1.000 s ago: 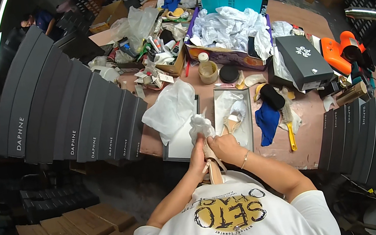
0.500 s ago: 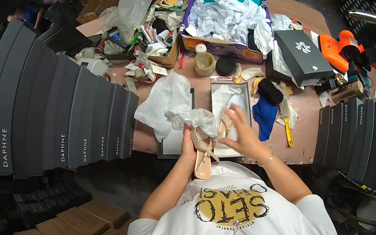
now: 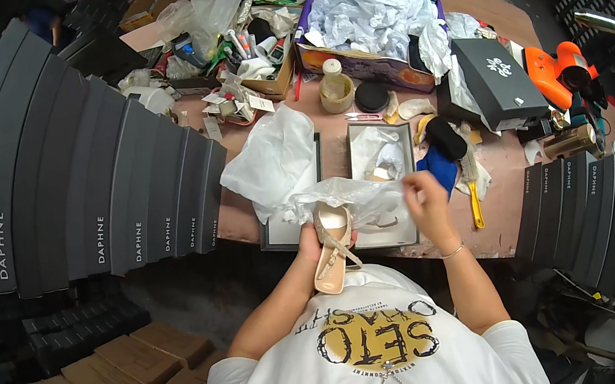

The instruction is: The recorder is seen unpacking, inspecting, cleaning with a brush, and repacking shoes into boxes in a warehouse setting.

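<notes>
My left hand [image 3: 309, 245] is closed around a beige strappy sandal [image 3: 330, 265], heel end away from me, over the table's front edge. A thin, translucent wrapping sheet [image 3: 362, 188] stretches from the sandal's heel end to the right. At its far right end the fingers of my right hand [image 3: 428, 203] are pinched on the sheet. Beneath it lies an open shoebox [image 3: 351, 145] lined with white paper. Another sandal [image 3: 380, 173] shows in the box, partly covered by paper and the sheet.
Tall stacks of dark shoeboxes [image 3: 72, 181] flank me on the left, with a shorter stack [image 3: 576, 210] on the right. A bigger white sheet [image 3: 270, 162] lies on the table. A yellow-handled brush [image 3: 475, 202], a jar [image 3: 336, 92] and a paper-filled carton [image 3: 360, 69] stand around.
My right hand has moved right and its fingers have closed, drawing the crumpled wrapping sheet out wide across the shoebox. My left hand still holds the sandal in nearly the same place.
</notes>
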The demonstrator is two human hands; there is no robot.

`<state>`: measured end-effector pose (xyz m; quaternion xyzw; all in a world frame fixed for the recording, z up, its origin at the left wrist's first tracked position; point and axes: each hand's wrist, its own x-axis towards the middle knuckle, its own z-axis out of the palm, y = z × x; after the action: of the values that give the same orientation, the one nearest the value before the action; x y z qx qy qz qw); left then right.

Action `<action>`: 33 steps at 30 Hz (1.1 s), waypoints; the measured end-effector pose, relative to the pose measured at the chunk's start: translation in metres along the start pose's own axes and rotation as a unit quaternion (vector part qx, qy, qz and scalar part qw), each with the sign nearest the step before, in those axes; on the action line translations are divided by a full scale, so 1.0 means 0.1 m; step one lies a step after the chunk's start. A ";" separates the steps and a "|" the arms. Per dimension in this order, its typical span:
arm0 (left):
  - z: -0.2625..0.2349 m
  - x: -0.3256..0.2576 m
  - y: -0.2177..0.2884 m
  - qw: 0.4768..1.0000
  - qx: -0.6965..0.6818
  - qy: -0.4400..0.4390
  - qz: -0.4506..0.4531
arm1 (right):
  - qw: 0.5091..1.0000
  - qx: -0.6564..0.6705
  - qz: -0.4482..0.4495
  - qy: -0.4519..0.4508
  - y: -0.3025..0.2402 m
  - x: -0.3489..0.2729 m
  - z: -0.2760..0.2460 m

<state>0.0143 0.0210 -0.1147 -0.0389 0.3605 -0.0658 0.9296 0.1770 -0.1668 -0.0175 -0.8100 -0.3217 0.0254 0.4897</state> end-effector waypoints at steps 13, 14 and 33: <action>0.17 -0.19 -0.21 0.970 0.154 0.082 0.167 | 0.890 -0.188 -0.263 -0.323 -0.18 -0.03 0.99; 0.22 -0.27 -0.21 0.972 0.145 0.090 0.161 | 0.898 -0.168 -0.243 -0.325 -0.18 -0.06 1.02; 0.33 -0.21 -0.24 0.974 0.156 0.078 0.141 | 0.918 -0.176 -0.191 -0.298 -0.18 -0.08 0.93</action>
<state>0.0187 0.0018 -0.0739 0.1633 0.4191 0.0078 0.8931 0.1285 -0.0931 -0.0535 -0.7611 -0.6008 0.1145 0.2161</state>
